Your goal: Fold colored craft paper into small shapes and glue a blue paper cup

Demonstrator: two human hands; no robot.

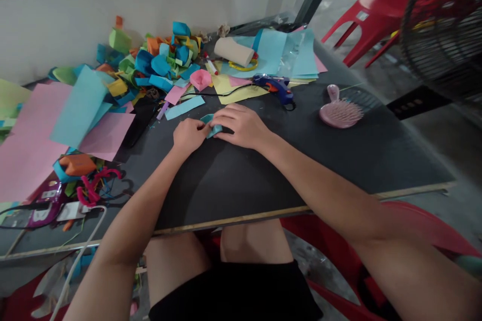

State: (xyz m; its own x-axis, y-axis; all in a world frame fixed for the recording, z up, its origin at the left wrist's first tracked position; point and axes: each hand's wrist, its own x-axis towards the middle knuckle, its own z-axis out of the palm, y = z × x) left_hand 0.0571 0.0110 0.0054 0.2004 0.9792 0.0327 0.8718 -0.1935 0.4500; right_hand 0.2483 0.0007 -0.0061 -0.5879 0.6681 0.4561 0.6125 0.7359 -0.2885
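A small folded piece of light-blue paper (215, 130) is between my two hands, just above or on the dark tabletop. My left hand (190, 136) pinches its left side with thumb and fingertips. From the right, my right hand (241, 125) closes its fingers over the other side, hiding much of the fold. Just beyond my hands lies a light-blue paper strip (185, 108). A folded pink paper piece (201, 79) and a blue glue gun (276, 89) are farther back.
Colourful folded paper pieces (158, 60) are heaped against the wall. Pink and blue sheets (101, 135) cover the left side. A pink hairbrush (341, 112) lies at right, near a fan (444, 25). A purple power strip (47, 205) with cables sits at front left.
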